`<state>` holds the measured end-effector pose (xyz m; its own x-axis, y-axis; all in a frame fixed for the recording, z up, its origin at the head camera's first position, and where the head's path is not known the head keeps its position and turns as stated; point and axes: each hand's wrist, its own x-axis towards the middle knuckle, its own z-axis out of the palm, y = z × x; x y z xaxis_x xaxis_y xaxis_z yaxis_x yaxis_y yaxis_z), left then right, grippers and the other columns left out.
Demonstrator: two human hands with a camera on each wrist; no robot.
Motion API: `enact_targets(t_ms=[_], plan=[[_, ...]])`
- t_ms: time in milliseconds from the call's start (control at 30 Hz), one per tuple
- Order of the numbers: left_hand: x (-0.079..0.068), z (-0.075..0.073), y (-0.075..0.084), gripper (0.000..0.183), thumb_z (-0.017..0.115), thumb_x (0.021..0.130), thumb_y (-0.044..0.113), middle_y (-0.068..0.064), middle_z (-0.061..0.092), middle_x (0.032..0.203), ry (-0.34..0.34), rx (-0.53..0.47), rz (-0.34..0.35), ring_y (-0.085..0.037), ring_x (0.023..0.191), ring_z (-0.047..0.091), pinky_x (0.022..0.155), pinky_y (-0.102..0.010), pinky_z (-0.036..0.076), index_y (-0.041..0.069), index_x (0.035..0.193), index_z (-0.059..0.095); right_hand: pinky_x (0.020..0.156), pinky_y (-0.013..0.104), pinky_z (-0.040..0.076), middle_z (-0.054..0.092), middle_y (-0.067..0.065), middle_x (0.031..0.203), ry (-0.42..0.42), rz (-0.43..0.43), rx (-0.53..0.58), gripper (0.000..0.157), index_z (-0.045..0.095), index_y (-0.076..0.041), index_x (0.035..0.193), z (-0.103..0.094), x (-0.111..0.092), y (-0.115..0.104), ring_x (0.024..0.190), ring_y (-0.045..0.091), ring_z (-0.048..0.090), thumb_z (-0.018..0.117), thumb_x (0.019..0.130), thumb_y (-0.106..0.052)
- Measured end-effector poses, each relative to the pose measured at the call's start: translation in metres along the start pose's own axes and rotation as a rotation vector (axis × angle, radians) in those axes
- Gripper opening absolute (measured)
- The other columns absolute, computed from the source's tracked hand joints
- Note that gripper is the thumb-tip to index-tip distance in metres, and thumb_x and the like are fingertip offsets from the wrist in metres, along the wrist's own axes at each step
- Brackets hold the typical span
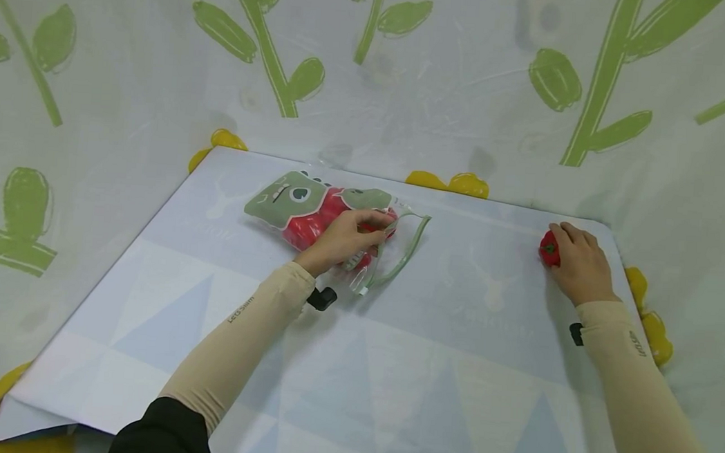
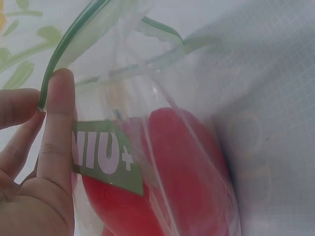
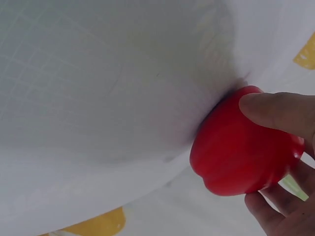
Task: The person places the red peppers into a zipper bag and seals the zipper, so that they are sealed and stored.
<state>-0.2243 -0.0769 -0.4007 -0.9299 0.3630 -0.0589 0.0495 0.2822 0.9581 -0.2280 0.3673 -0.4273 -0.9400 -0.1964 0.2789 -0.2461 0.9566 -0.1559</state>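
Observation:
A clear zip bag (image 1: pixel 289 201) printed with a green cartoon face lies near the back of the table, with red things (image 2: pixel 182 152) inside it. My left hand (image 1: pixel 349 236) pinches the bag's green zip edge (image 2: pixel 59 59) between thumb and finger, and the bag's mouth stands apart. At the table's right side, my right hand (image 1: pixel 581 264) grips a red bell pepper (image 3: pixel 241 147) with a green stem, thumb on one side and fingers on the other. The pepper is at the table surface. What exactly the red things in the bag are is partly hidden by the print.
The table (image 1: pixel 391 367) has a pale cover with blue triangles. Behind it hangs a white sheet (image 1: pixel 446 86) with green leaf prints. Yellow shapes (image 1: pixel 650 317) show past the table's edges. A folded cover corner (image 1: pixel 33 421) sticks out at the front left.

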Motion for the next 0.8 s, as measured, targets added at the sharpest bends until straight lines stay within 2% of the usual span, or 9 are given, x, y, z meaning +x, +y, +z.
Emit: enact_targets(t_ms=[200, 333, 500, 800], plan=[[0.001, 0.001, -0.001, 0.037, 0.069, 0.098, 0.019, 0.001, 0.062, 0.132, 0.008, 0.042, -0.005, -0.019, 0.113, 0.056, 0.084, -0.031, 0.059, 0.017, 0.135, 0.066, 0.101, 0.074, 0.036, 0.043, 0.036, 0.14, 0.008, 0.01, 0.002, 0.071, 0.046, 0.006, 0.14, -0.002, -0.001, -0.002, 0.125, 0.058, 0.038, 0.077, 0.076, 0.011], [0.0, 0.001, -0.001, 0.037, 0.069, 0.098, 0.018, -0.003, 0.062, 0.133, 0.009, 0.042, 0.001, -0.021, 0.112, 0.057, 0.083, -0.031, 0.059, 0.015, 0.134, 0.066, 0.094, 0.075, 0.041, 0.041, 0.034, 0.14, 0.025, 0.027, 0.04, 0.07, 0.047, 0.002, 0.141, -0.003, -0.001, -0.004, 0.123, 0.057, 0.038, 0.079, 0.079, 0.007], [0.0, 0.001, -0.001, 0.036, 0.069, 0.098, 0.019, -0.001, 0.063, 0.131, 0.014, 0.055, -0.006, -0.02, 0.111, 0.057, 0.083, -0.03, 0.058, 0.016, 0.134, 0.067, 0.09, 0.075, 0.043, 0.038, 0.033, 0.143, 0.04, 0.058, 0.094, 0.069, 0.047, -0.002, 0.143, -0.003, 0.0, -0.008, 0.126, 0.055, 0.037, 0.079, 0.082, 0.005], [0.002, 0.001, -0.004, 0.037, 0.069, 0.098, 0.02, 0.002, 0.064, 0.127, 0.001, 0.041, 0.001, -0.021, 0.108, 0.058, 0.082, -0.03, 0.058, 0.015, 0.134, 0.067, 0.1, 0.071, 0.039, 0.038, 0.031, 0.148, 0.075, 0.125, 0.183, 0.076, 0.042, 0.0, 0.146, -0.003, 0.005, -0.018, 0.132, 0.052, 0.036, 0.082, 0.082, 0.001]])
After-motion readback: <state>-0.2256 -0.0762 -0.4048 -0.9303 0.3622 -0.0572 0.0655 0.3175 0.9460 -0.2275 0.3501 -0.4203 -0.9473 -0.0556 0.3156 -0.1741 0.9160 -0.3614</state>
